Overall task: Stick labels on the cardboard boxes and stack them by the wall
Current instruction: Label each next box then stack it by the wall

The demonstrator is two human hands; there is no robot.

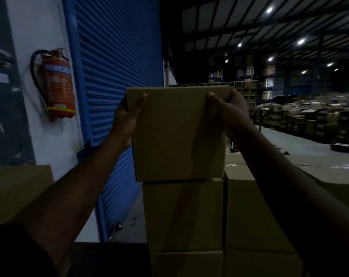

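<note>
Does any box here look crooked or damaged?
Slightly. The top box, gripped by the left hand and right hand, overhangs the stack toward the left, so its edges do not line up. No damage shows in this dim view.

Plain brown top cardboard box [177,134], no print showing. Same dull brown on the stacked boxes [182,214] beneath. Bright blue roller shutter [117,62], ribbed in fine horizontal lines. Red fire extinguisher [57,86] with white lettering, a yellow band near its base, black hose. White wall [39,27] behind it.
</note>
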